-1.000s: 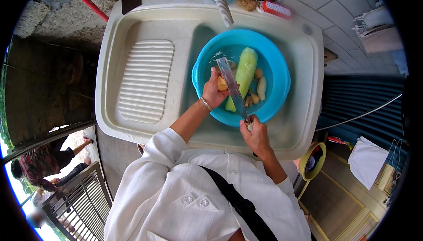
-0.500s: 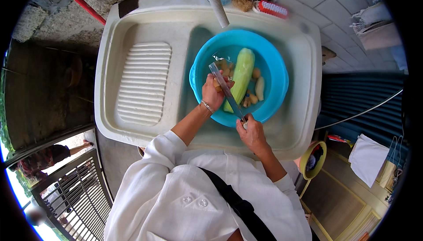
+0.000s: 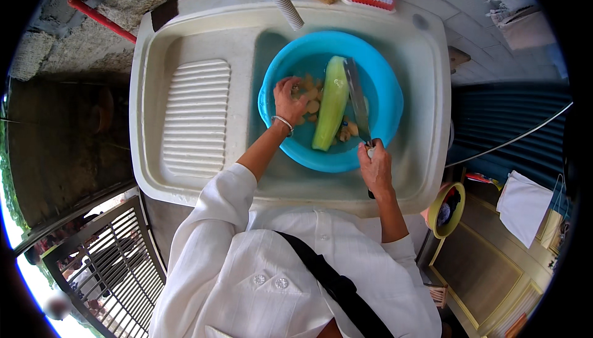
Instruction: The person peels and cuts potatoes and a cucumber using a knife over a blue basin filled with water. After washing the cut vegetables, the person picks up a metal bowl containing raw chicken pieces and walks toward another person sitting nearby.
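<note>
Head view: right hand [image 3: 377, 166], 5 o'clock on the blue basin [image 3: 391, 91], clamped on kitchen knife [image 3: 358, 100], blade pointing to 1. Left hand [image 3: 289, 98] at 9, over tan chunks [image 3: 313, 106]; can't tell if gripping one. Long green gourd [image 3: 332, 103] runs 6 to 12, between hand and blade. Risks, my read: wet palm, handle slips; blade swung toward 9 nicks fingers.

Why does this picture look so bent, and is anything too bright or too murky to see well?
Head view: black surrounds the fisheye image, and the sink's long edges bow; head view: daylight around the slatted gate is washed out, while the area above it sits in deep shadow; head view: the pale pieces beside the left hand have soft, unclear outlines.
</note>
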The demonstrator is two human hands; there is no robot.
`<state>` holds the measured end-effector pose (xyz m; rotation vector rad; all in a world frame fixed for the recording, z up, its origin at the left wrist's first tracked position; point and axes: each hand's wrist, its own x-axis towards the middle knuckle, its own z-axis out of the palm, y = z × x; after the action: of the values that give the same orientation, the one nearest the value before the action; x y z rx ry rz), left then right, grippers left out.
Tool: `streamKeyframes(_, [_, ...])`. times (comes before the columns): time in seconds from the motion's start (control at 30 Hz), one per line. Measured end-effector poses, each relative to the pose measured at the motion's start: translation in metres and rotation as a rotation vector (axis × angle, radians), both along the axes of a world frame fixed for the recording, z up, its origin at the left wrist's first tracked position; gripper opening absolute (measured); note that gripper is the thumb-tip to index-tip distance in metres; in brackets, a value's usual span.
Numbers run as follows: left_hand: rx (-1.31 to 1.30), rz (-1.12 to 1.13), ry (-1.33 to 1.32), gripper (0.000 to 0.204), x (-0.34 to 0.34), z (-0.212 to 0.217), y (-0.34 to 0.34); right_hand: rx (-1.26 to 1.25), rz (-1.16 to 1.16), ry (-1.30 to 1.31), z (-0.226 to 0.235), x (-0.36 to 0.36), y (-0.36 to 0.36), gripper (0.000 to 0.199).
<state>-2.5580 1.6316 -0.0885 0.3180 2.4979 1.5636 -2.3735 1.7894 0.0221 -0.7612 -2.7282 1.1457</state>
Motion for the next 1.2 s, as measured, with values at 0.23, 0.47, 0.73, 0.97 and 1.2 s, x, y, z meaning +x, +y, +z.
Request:
streamKeyframes(0.23, [-0.729,-0.712,0.127,0.046,0.018,-0.062,0.039,-0.107,-0.119,-0.075,-0.002,0.016,0.035,0.024])
streamKeyframes(0.47, [-0.971,-0.442,0.224,0.044,0.001,-0.039,0.079,-0.131,-0.137,-0.030,-0.006,0.022,0.058,0.022])
streamKeyframes(0.73, [-0.383,-1.127,0.572,0.024,0.052,-0.037,0.117,-0.191,-0.222,-0.027,-0.004,0.029,0.070,0.022])
streamKeyframes(0.97, [-1.009,-1.302,0.539,0.034,0.049,-0.047,0.135,-0.221,-0.194,-0.082,-0.006,0.041,0.086,0.022])
streamKeyframes(1.2, [-0.833,-0.999,0.151,0.032,0.107,-0.082,0.129,-0.229,-0.205,-0.021,-0.003,0.055,0.096,0.021])
